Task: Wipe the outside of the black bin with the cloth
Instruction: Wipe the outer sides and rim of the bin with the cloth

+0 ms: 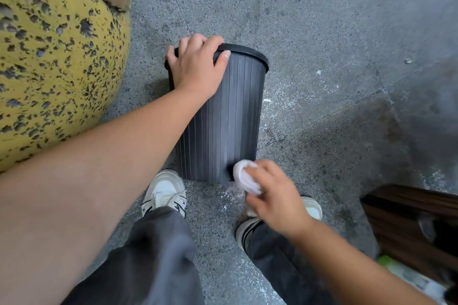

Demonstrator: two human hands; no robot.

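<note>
The black bin (pixel 224 116) with fine ribbed sides is tipped away from me on the grey floor, its base near my feet. My left hand (pixel 197 67) grips its rim at the far left, thumb on the outside wall. My right hand (pixel 272 195) holds a bunched white cloth (pixel 244 177) and presses it against the bin's lower right side, close to the base. The bin's inside and far side are hidden.
A chipped yellow rounded wall (pixel 57 57) rises at the left, close to the bin. A dark wooden piece of furniture (pixel 411 225) stands at the lower right. My white sneakers (pixel 164 193) and grey trousers (pixel 158 255) are right below the bin. Speckled grey floor (pixel 322 44) stretches beyond.
</note>
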